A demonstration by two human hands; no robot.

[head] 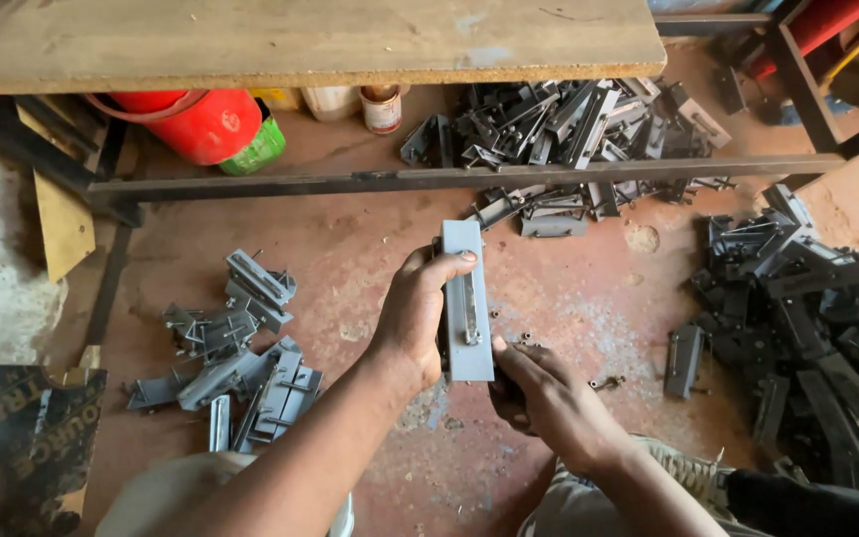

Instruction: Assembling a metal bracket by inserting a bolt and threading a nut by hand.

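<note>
Grey-painted steel: a long channel-shaped bracket [466, 298] stands nearly upright in the frame, long axis running away from the person, held above the reddish floor [370, 259]. The left hand [415, 313] wraps its left edge, thumb hooked over the top end, fingers closed on the part. The right hand [549, 403] sits just below and to the right, at the bracket's near end, index finger extended toward the lower edge; whether it pinches a fastener, can't tell. The left hand is the nearer to the bracket's middle, the right only meets its bottom end.

Count, approx.: 1 bracket in hand; 2 hands, both the wearer's. A few small screws or bolts [603, 382] lie loose on the floor just right of the hands. Left pile of grey brackets [246, 363]: roughly a dozen, tangled. One dark bracket [683, 360] lies alone to the right. Far-right dark heap [807, 318] and the heap under the bench [569, 124]: too many to count. Further out: 1 wooden benchtop [300, 40], 1 steel rail [449, 177], 1 red cylinder [196, 119], 1 small can [382, 107].
</note>
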